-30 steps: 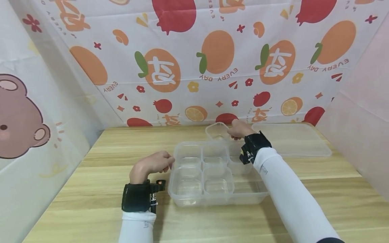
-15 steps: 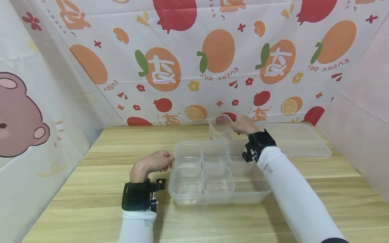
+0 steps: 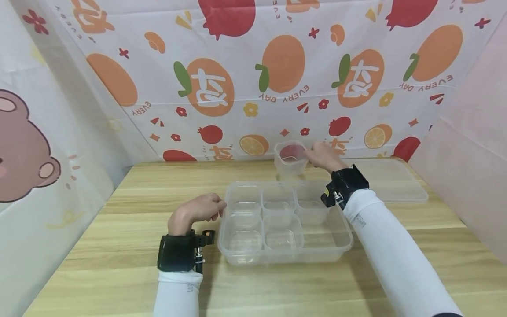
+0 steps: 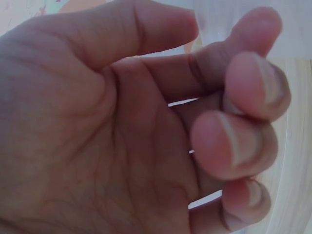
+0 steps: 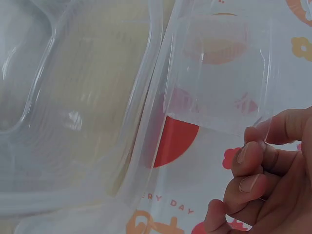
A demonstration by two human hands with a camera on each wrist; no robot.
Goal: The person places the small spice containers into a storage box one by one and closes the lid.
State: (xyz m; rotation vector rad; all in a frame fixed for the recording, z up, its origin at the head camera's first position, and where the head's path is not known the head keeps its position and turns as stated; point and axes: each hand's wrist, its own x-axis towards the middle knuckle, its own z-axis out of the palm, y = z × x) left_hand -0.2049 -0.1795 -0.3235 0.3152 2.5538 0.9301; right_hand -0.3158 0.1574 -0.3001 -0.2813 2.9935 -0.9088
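Observation:
At the far side of the table, my right hand (image 3: 322, 156) pinches the rim of a small clear plastic container (image 3: 289, 166), held upright with its mouth up. In the right wrist view, thumb and forefinger meet on the edge of this small container (image 5: 219, 78). My left hand (image 3: 200, 208) is at the left rim of a large clear plastic box (image 3: 277, 257), thumb and curled forefinger on either side of its edge. Several small containers (image 3: 245, 240) stand inside the large box, three along the back and two in front; its front right part shows bare bottom.
A flat translucent lid (image 3: 390, 180) lies on the wooden table (image 3: 130, 229) at the back right. Fruit-printed cloth (image 3: 253, 79) hangs right behind the table's far edge, and more cloth hangs on both sides.
My right hand has lifted the small container up from behind the large box and drawn it slightly right, turning it upright. My left hand has stayed at the box's left rim.

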